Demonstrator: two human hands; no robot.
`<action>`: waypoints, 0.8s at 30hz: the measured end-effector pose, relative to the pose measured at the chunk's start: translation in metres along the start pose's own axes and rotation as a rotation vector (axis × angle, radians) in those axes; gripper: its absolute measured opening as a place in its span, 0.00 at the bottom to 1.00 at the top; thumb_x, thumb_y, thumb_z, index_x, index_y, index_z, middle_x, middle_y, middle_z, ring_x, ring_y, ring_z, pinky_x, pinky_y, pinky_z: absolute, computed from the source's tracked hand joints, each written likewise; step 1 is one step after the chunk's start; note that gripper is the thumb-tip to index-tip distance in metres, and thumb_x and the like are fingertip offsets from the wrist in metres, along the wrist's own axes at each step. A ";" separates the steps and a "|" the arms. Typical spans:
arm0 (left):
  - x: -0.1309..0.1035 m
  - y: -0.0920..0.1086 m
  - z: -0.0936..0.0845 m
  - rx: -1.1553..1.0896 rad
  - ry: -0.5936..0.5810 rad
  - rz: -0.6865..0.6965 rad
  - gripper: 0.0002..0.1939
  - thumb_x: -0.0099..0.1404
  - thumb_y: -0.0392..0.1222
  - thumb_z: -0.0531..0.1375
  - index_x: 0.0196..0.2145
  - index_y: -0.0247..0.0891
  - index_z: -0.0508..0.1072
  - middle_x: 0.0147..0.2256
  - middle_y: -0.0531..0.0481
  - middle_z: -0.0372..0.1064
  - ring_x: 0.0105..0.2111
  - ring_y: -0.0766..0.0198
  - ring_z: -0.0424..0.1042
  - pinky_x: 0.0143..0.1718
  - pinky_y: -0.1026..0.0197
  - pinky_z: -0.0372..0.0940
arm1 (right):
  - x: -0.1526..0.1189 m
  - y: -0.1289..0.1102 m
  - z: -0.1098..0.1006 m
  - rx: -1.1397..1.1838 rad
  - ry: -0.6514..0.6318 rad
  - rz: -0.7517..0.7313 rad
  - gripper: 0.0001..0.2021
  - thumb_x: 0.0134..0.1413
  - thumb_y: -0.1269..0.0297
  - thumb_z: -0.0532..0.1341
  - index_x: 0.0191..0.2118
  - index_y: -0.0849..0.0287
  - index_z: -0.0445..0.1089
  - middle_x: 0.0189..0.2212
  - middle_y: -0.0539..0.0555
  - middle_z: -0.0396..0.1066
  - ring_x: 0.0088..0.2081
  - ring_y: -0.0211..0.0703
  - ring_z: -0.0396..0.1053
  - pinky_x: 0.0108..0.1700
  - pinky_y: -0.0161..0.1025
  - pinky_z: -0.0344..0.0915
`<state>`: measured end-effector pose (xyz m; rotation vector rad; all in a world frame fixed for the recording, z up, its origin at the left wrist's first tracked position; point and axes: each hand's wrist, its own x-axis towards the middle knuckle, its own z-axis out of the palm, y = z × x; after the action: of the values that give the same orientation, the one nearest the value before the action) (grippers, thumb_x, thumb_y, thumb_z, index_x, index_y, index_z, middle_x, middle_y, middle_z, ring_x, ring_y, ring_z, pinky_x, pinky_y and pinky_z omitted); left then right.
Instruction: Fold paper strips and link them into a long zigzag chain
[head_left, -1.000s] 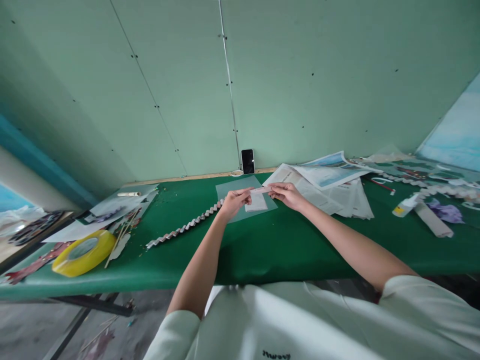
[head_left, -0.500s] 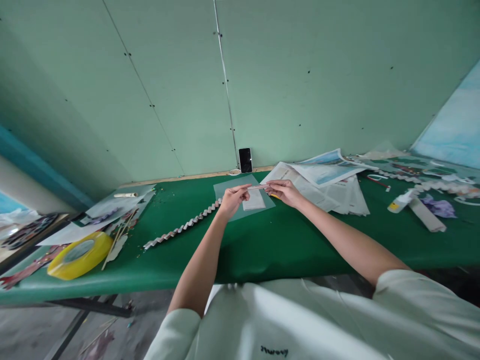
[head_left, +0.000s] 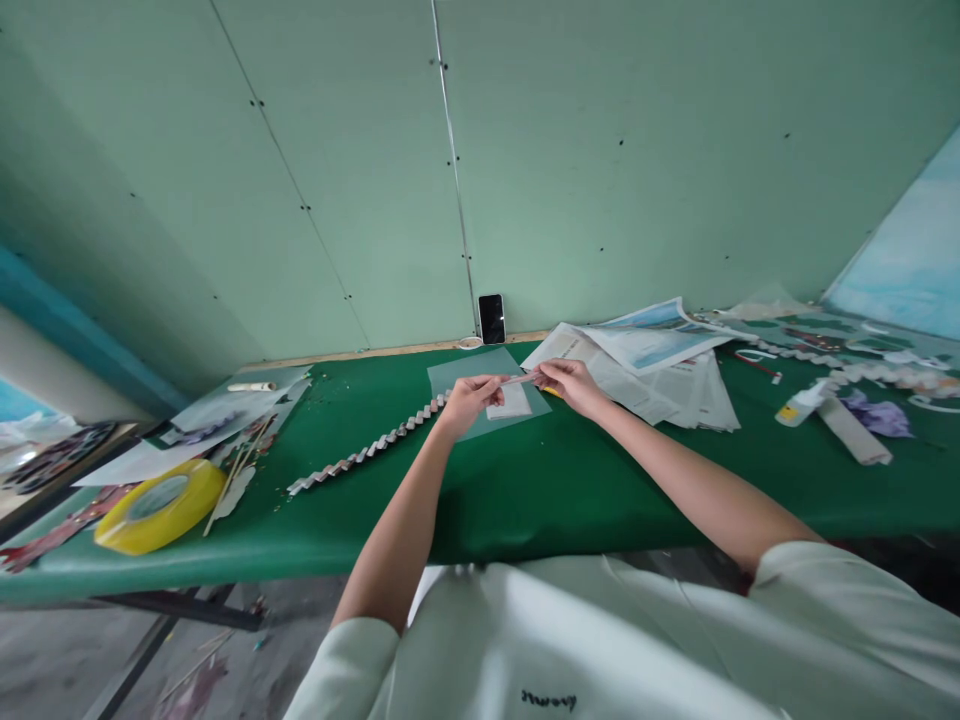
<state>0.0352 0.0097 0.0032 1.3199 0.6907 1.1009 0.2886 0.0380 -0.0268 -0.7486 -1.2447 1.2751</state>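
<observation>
Between my two hands stretches a narrow paper strip [head_left: 519, 379], pale and pinkish. My left hand [head_left: 474, 398] pinches its left end, and my right hand [head_left: 568, 384] grips the right end with fingertips closed. Under them lies a small stack of whitish paper [head_left: 510, 402] on a translucent sheet [head_left: 471, 376]. A zigzag chain of folded paper [head_left: 367, 452] runs from beside my left hand toward the lower left of the green table [head_left: 517, 500]. Part of the strip is hidden by my fingers.
A phone [head_left: 491, 319] leans against the wall. Newspaper sheets [head_left: 675, 395] lie right of my hands, with a glue bottle [head_left: 799, 404] and purple crumpled paper [head_left: 879, 413] farther right. At the left are a yellow tape roll [head_left: 199, 490] and thin sticks [head_left: 238, 475].
My left hand has shifted slightly down, its fingers curling more, and the strip now slants up toward my right hand. The right hand has barely moved.
</observation>
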 end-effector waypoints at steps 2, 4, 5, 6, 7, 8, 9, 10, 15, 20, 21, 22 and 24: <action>0.000 -0.003 -0.002 0.036 -0.027 0.007 0.33 0.56 0.55 0.75 0.52 0.27 0.81 0.27 0.46 0.75 0.27 0.65 0.72 0.36 0.59 0.66 | -0.001 0.000 0.002 -0.068 0.014 -0.033 0.16 0.48 0.49 0.77 0.37 0.56 0.84 0.31 0.54 0.81 0.33 0.43 0.76 0.43 0.42 0.75; 0.000 -0.006 -0.004 0.075 -0.043 -0.009 0.37 0.56 0.55 0.76 0.55 0.27 0.79 0.28 0.44 0.76 0.28 0.63 0.74 0.37 0.57 0.68 | -0.001 0.000 0.002 -0.119 0.015 -0.061 0.17 0.49 0.48 0.76 0.39 0.55 0.83 0.32 0.55 0.81 0.35 0.44 0.76 0.45 0.43 0.75; 0.000 -0.007 -0.005 0.089 -0.053 -0.030 0.37 0.56 0.56 0.76 0.56 0.27 0.78 0.29 0.43 0.77 0.29 0.62 0.75 0.39 0.56 0.69 | -0.001 0.000 0.002 -0.137 0.014 -0.068 0.18 0.50 0.48 0.75 0.40 0.55 0.83 0.32 0.55 0.81 0.35 0.44 0.77 0.45 0.43 0.75; 0.000 -0.008 -0.005 0.095 -0.066 -0.062 0.38 0.56 0.56 0.76 0.56 0.26 0.79 0.30 0.41 0.78 0.30 0.61 0.76 0.40 0.55 0.70 | -0.002 -0.001 0.002 -0.152 0.009 -0.072 0.18 0.51 0.48 0.75 0.41 0.55 0.83 0.32 0.55 0.81 0.36 0.44 0.77 0.45 0.43 0.75; 0.000 -0.008 -0.005 0.095 -0.081 -0.100 0.38 0.55 0.55 0.77 0.55 0.26 0.79 0.31 0.40 0.79 0.31 0.60 0.77 0.41 0.54 0.71 | -0.002 -0.001 0.001 -0.170 0.001 -0.076 0.18 0.51 0.47 0.75 0.41 0.55 0.82 0.32 0.55 0.80 0.36 0.44 0.77 0.45 0.43 0.75; -0.001 -0.009 -0.005 0.091 -0.096 -0.141 0.38 0.53 0.55 0.78 0.54 0.26 0.79 0.32 0.39 0.79 0.32 0.58 0.78 0.42 0.53 0.71 | -0.002 -0.002 0.001 -0.193 -0.012 -0.083 0.18 0.51 0.47 0.74 0.42 0.55 0.82 0.33 0.55 0.80 0.36 0.45 0.77 0.45 0.43 0.75; -0.001 -0.009 -0.004 0.089 -0.111 -0.179 0.38 0.51 0.54 0.78 0.53 0.26 0.80 0.32 0.38 0.79 0.32 0.57 0.78 0.43 0.53 0.71 | -0.003 -0.003 0.001 -0.221 -0.029 -0.094 0.18 0.52 0.47 0.74 0.42 0.55 0.82 0.33 0.55 0.80 0.36 0.45 0.77 0.45 0.44 0.75; -0.002 -0.009 -0.003 0.094 -0.126 -0.212 0.37 0.50 0.54 0.79 0.51 0.27 0.81 0.32 0.38 0.79 0.33 0.56 0.79 0.43 0.52 0.72 | -0.003 -0.004 0.001 -0.251 -0.048 -0.107 0.18 0.52 0.47 0.74 0.42 0.55 0.82 0.33 0.55 0.80 0.36 0.46 0.77 0.44 0.44 0.75; -0.005 -0.010 0.008 0.178 -0.194 -0.254 0.33 0.57 0.63 0.73 0.45 0.29 0.83 0.28 0.42 0.77 0.29 0.59 0.77 0.36 0.57 0.70 | -0.008 -0.010 0.004 -0.392 -0.142 -0.180 0.18 0.55 0.46 0.71 0.42 0.56 0.81 0.33 0.57 0.81 0.36 0.50 0.77 0.41 0.46 0.74; -0.004 -0.018 0.012 0.254 -0.241 -0.217 0.34 0.60 0.66 0.70 0.45 0.28 0.82 0.26 0.44 0.75 0.26 0.62 0.74 0.31 0.61 0.64 | -0.013 -0.013 0.010 -0.412 -0.178 -0.200 0.18 0.58 0.49 0.69 0.48 0.54 0.80 0.34 0.57 0.80 0.36 0.50 0.76 0.41 0.45 0.72; -0.004 -0.019 0.012 0.265 -0.251 -0.208 0.34 0.61 0.66 0.69 0.46 0.28 0.82 0.26 0.44 0.74 0.26 0.63 0.74 0.30 0.61 0.63 | -0.014 -0.012 0.011 -0.389 -0.173 -0.197 0.19 0.58 0.49 0.70 0.50 0.54 0.79 0.33 0.55 0.79 0.36 0.50 0.75 0.41 0.45 0.72; -0.004 -0.019 0.012 0.272 -0.262 -0.198 0.34 0.62 0.66 0.68 0.47 0.28 0.82 0.26 0.45 0.74 0.26 0.63 0.73 0.30 0.61 0.62 | -0.013 -0.011 0.012 -0.361 -0.167 -0.191 0.20 0.57 0.49 0.70 0.51 0.54 0.78 0.32 0.54 0.77 0.35 0.49 0.75 0.41 0.44 0.71; -0.005 -0.018 0.012 0.272 -0.276 -0.183 0.34 0.63 0.66 0.67 0.47 0.28 0.81 0.26 0.46 0.73 0.26 0.63 0.73 0.30 0.62 0.61 | -0.013 -0.008 0.014 -0.297 -0.155 -0.170 0.21 0.56 0.50 0.71 0.52 0.53 0.78 0.30 0.51 0.75 0.34 0.46 0.73 0.41 0.43 0.70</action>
<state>0.0488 0.0024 -0.0131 1.5700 0.7540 0.6774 0.2791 0.0214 -0.0196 -0.7454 -1.6121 1.0367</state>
